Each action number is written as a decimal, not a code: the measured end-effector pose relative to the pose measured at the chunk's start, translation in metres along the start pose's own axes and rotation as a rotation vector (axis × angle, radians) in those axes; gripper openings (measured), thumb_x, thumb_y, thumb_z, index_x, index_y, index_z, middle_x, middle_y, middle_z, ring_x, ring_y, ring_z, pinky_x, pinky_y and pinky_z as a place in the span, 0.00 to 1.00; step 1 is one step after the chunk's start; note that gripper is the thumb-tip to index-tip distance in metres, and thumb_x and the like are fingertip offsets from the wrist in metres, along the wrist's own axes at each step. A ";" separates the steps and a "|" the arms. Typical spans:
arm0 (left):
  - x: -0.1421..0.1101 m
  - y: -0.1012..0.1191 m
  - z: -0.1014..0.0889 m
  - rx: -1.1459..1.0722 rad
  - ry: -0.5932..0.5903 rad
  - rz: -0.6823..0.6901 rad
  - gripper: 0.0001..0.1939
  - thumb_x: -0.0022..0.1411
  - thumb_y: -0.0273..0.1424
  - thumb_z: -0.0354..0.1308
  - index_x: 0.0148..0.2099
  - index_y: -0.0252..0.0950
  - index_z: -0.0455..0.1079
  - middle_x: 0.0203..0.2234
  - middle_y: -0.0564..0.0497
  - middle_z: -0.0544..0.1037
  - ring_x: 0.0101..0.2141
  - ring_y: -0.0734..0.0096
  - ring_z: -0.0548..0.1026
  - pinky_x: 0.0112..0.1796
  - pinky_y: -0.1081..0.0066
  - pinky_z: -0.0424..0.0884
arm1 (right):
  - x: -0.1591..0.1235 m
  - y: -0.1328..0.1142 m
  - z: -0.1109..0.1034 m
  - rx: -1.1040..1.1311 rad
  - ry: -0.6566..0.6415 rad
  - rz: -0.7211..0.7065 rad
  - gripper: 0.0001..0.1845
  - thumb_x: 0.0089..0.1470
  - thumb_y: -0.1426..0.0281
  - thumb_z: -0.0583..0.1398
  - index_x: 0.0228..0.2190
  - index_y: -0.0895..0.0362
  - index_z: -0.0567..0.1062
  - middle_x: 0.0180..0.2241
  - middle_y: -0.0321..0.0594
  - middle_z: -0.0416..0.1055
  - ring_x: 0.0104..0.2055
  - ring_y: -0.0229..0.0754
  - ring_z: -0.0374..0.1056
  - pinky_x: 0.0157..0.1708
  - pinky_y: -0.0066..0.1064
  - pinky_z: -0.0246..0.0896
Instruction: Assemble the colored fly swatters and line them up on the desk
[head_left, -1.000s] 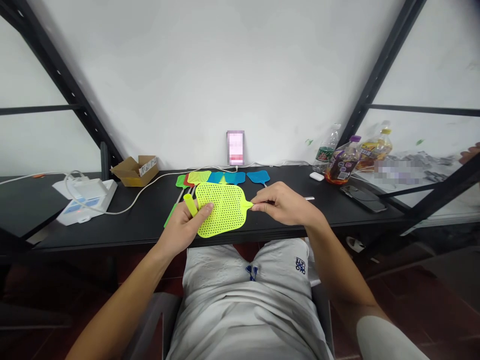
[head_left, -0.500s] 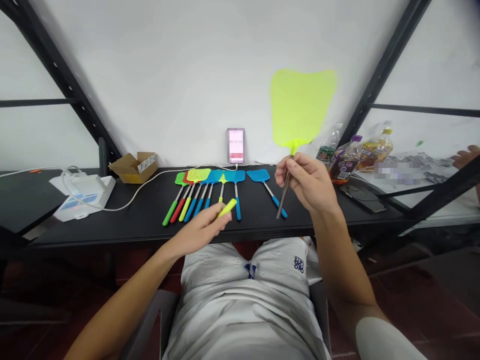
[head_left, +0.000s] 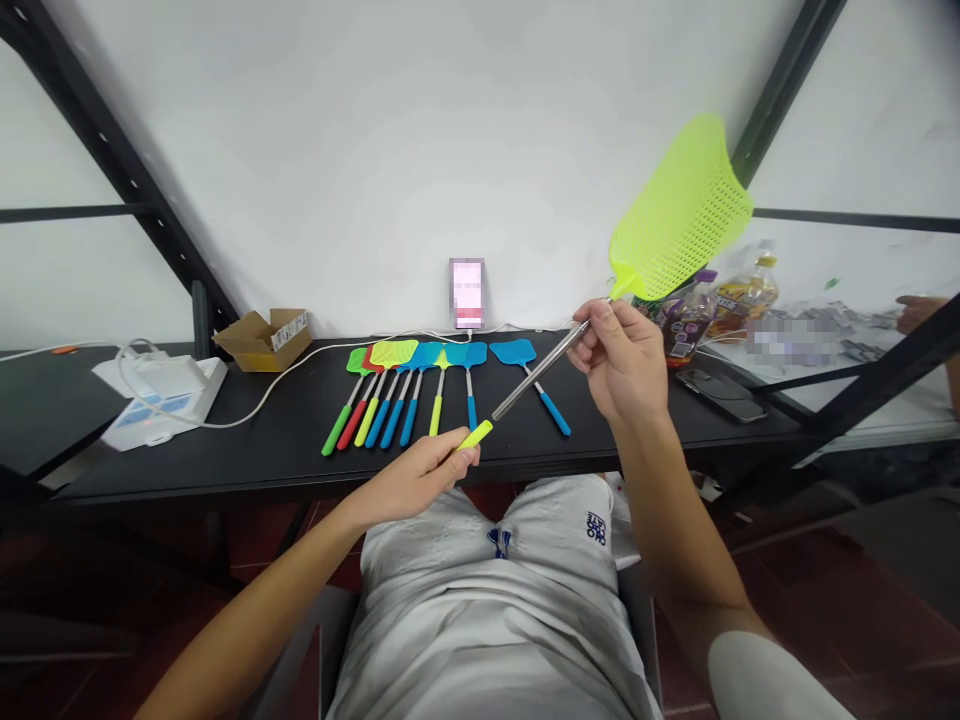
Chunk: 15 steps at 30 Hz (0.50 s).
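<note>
A yellow fly swatter (head_left: 679,210) is held tilted in the air above a black table (head_left: 247,440), its handle (head_left: 474,435) pinched by the left hand (head_left: 409,478) and its metal shaft (head_left: 540,370) pinched near the head by the right hand (head_left: 619,360), with a row of colored swatters (head_left: 409,400) lying just beyond.

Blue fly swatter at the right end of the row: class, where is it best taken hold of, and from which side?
Best by its blue grip, from the near side of the black table: the grip's end lies nearest, clear of the other swatters.
</note>
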<state>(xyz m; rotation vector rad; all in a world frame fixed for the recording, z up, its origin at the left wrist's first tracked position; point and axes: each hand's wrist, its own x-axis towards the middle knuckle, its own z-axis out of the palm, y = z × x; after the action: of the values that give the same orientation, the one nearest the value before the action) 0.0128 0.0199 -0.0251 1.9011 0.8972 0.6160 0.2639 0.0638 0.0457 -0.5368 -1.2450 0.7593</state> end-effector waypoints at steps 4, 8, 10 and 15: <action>0.000 0.000 0.000 0.002 0.012 0.002 0.18 0.71 0.45 0.46 0.43 0.36 0.65 0.26 0.57 0.60 0.26 0.75 0.58 0.27 0.75 0.58 | -0.002 0.000 0.004 0.025 -0.018 0.024 0.19 0.52 0.51 0.66 0.29 0.54 0.74 0.19 0.29 0.55 0.20 0.32 0.55 0.16 0.26 0.49; -0.001 0.001 -0.001 0.058 0.009 0.007 0.18 0.72 0.45 0.45 0.43 0.36 0.65 0.26 0.57 0.61 0.26 0.75 0.58 0.27 0.74 0.58 | -0.004 0.000 0.007 0.041 -0.027 0.025 0.19 0.53 0.51 0.66 0.29 0.54 0.75 0.19 0.29 0.55 0.20 0.31 0.55 0.16 0.26 0.49; -0.001 0.003 -0.002 0.081 -0.001 0.021 0.18 0.72 0.45 0.45 0.42 0.36 0.66 0.25 0.57 0.61 0.25 0.75 0.58 0.27 0.74 0.57 | -0.004 -0.001 0.007 0.026 -0.025 0.030 0.19 0.54 0.51 0.65 0.29 0.54 0.74 0.19 0.29 0.55 0.20 0.31 0.55 0.16 0.26 0.49; -0.002 0.003 -0.001 0.024 -0.011 0.016 0.18 0.71 0.45 0.47 0.43 0.36 0.66 0.25 0.57 0.61 0.25 0.76 0.57 0.26 0.74 0.56 | -0.005 0.002 0.009 0.035 -0.032 0.052 0.18 0.52 0.52 0.66 0.29 0.55 0.75 0.19 0.30 0.57 0.19 0.31 0.56 0.16 0.26 0.48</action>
<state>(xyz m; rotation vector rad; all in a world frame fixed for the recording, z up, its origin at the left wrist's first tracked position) 0.0119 0.0173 -0.0217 1.9331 0.8863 0.6062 0.2542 0.0611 0.0435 -0.5324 -1.2495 0.8350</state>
